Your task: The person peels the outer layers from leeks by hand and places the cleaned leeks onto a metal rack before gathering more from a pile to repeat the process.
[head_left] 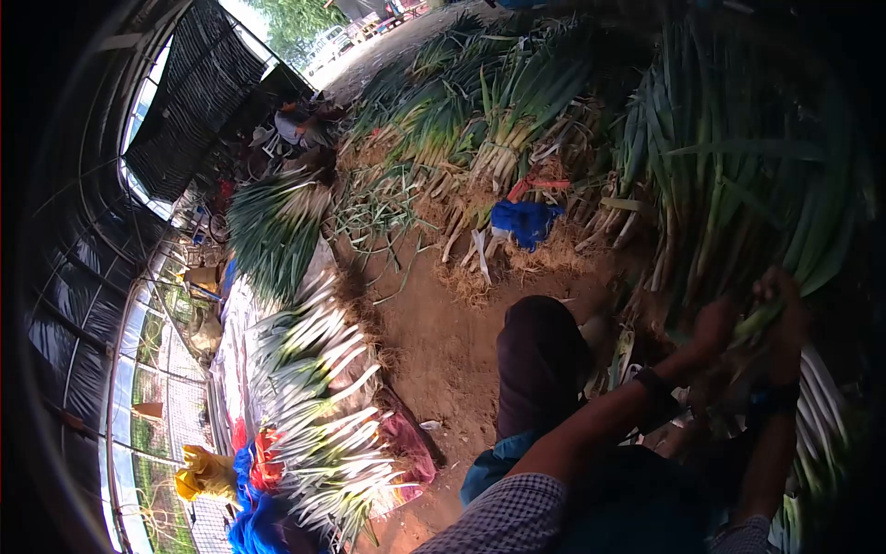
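Observation:
At the right, my left hand (715, 328) and my right hand (783, 303) are close together, both with fingers closed. Between them runs a green onion (759, 320), its broad leaf rising past my right hand; shadow hides its lower part. Just beyond my hands lies a large heap of long green onions (706, 203) with dark green leaves. Trimmed green onions (821, 392) with white stems lie beside my right forearm.
White-stemmed green onions (323, 397) lie in a row on sheeting at the left. More untrimmed bundles (503, 138) stand behind a blue cloth (526, 223). My knee (540, 365) is over the dirt floor (425, 319). Another person (291, 127) sits far back.

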